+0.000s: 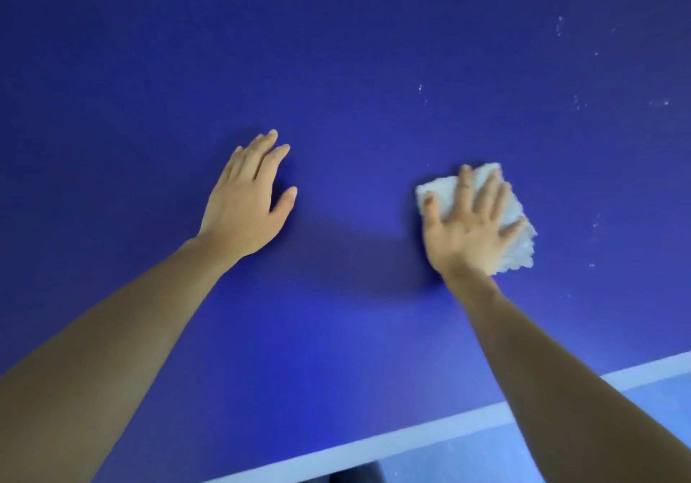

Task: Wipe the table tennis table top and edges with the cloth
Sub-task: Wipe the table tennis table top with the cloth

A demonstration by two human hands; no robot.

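The cloth (518,247), a small white folded square with a nubbly, frayed-looking edge, lay flat on the blue worktop (355,71) at the right of centre in the frame. The right hand (471,224) rested on top of it, palm down. Its grip was fully open, fingers (490,191) straight and fanned across the fabric, pressing rather than clutching. The cloth's far and right-hand margins showed beyond the fingertips.

The left hand (246,198) lay left of centre, well apart from the cloth. Its grip was also open and holding nothing, and it looked to be braced flat against the surface.

The cloth looked soft, light and limp, so it would likely bunch or fold over if pushed from one corner. A flat palm over its middle seemed the surest hold, and pinching a folded edge would probably suit the rim better. The board itself looked hard and smooth.

Pale specks (577,103) dotted the upper right of the frame, beyond the cloth. A white border line (411,430) ran along the near edge at the lower right.

No brand, label or legible writing showed anywhere.
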